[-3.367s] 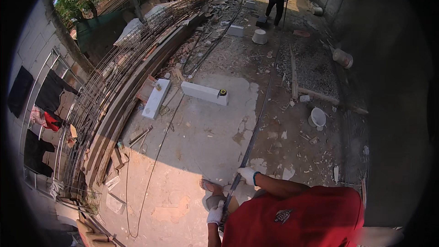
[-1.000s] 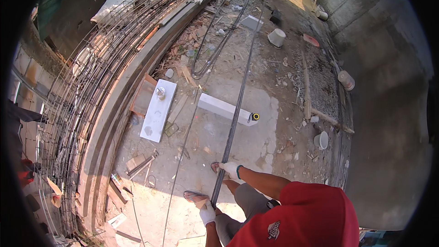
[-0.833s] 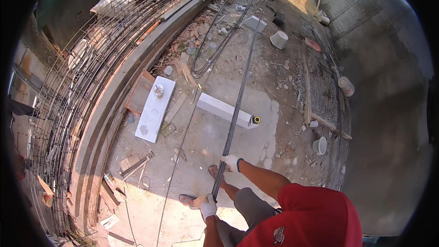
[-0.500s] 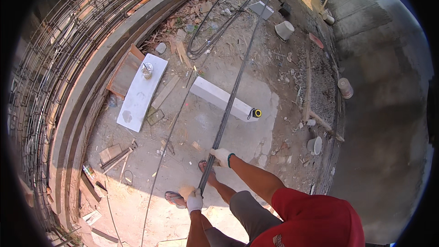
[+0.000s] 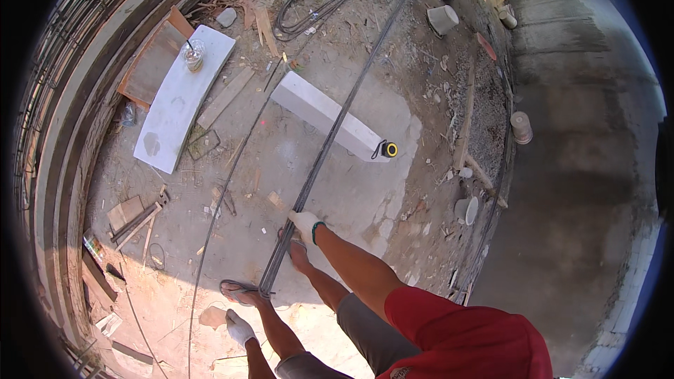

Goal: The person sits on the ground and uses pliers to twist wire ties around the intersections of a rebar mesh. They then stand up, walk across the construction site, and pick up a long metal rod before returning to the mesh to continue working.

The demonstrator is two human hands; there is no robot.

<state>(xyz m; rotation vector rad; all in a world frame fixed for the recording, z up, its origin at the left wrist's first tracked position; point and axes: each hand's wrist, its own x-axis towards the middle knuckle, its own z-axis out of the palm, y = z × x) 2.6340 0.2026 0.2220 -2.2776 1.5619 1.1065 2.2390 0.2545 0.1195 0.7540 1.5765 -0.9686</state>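
Observation:
A bundle of long thin steel rods (image 5: pixel 320 161) runs from beside my feet to the far end of the ground. My right hand (image 5: pixel 304 225), in a white glove, is closed around it near its close end. Bent rod tips show just past my left foot. My left hand (image 5: pixel 241 328), also gloved, is off the bundle, down beside my left leg, with nothing visible in it and fingers loosely apart. The bundle passes across a long white block (image 5: pixel 303 98). At the block's right end sits a black and yellow tape measure (image 5: pixel 389 149).
A white slab (image 5: pixel 179 109) with a plastic cup (image 5: pixel 194 56) lies at left. Another single rod (image 5: pixel 223 193) crosses the ground left of my feet. Looped rods (image 5: pixel 302 28), buckets (image 5: pixel 442 20) and wood scraps lie farther out. A concrete wall (image 5: pixel 569 168) stands at right.
My left hand has let go of the bundle and moved down and left. My right hand still grips it, and has shifted left and slightly up in the view, which itself has turned.

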